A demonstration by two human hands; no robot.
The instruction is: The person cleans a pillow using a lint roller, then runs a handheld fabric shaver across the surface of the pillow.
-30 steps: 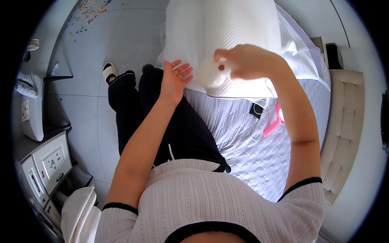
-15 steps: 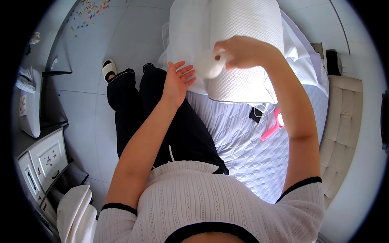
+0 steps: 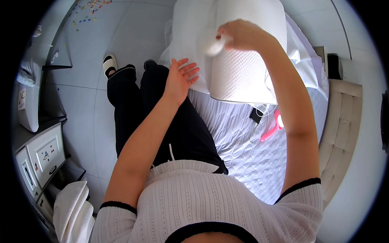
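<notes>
My right hand [image 3: 243,35] is closed around a white rounded object [image 3: 214,46], smeared by motion, above a white textured pillow [image 3: 247,69]. The object's exact kind cannot be made out. My left hand [image 3: 180,81] has its palm turned up and its fingers spread, holding nothing, just left of the pillow and over my dark trousers. Sheer white fabric [image 3: 188,36] lies along the pillow's left side. A thin white cable runs down the pillow's right edge.
On the quilted bed [image 3: 239,150] lie a black box [image 3: 256,115] with a coiled white cable and a pink-handled object [image 3: 270,133]. A padded headboard [image 3: 340,133] stands right. White drawers [image 3: 48,152] and a white cloth [image 3: 73,208] are left. Small colourful pieces [image 3: 91,10] dot the floor.
My right hand has moved up with the white object, farther from my body. My left hand has shifted slightly right and stays spread. The view has shifted slightly.
</notes>
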